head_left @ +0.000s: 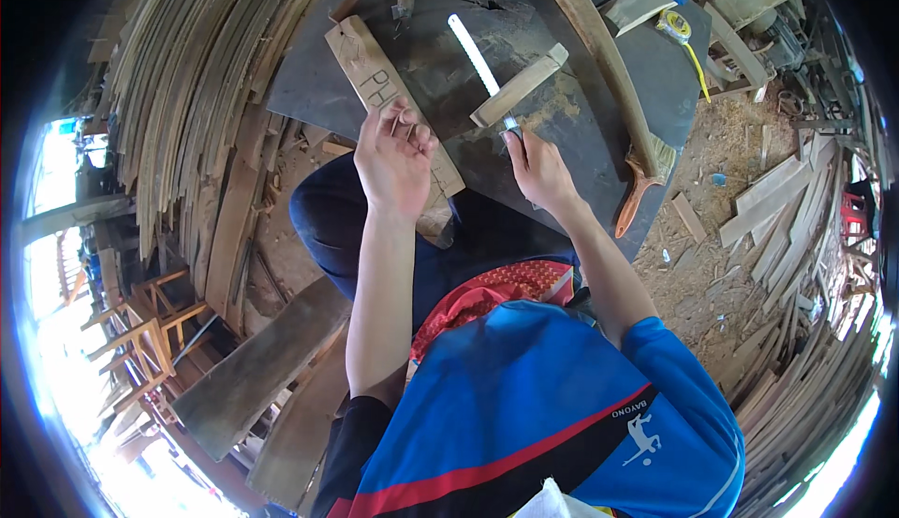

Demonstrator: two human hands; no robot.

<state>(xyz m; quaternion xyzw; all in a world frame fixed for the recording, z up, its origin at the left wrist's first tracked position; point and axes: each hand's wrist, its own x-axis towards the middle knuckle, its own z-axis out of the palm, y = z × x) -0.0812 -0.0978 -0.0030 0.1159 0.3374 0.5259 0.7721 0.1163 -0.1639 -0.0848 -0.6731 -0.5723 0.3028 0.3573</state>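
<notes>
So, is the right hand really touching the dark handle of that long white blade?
Touching. The head view shows the right hand closed around the handle, its end poking out toward the blade.

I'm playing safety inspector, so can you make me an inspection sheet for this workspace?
Surface: dark tabletop, dusty, with tan patches.
Job's things: white-bladed tool with a wooden block across it; long marked board.
Clutter: curved wood piece, brush, yellow tape measure.
Hands: right hand grips the tool's handle; left hand is loosely curled over the board, contact unclear.
Cables: nothing seen.
Surroundings: stacked planks at left; scraps on the dirty floor at right.
</notes>
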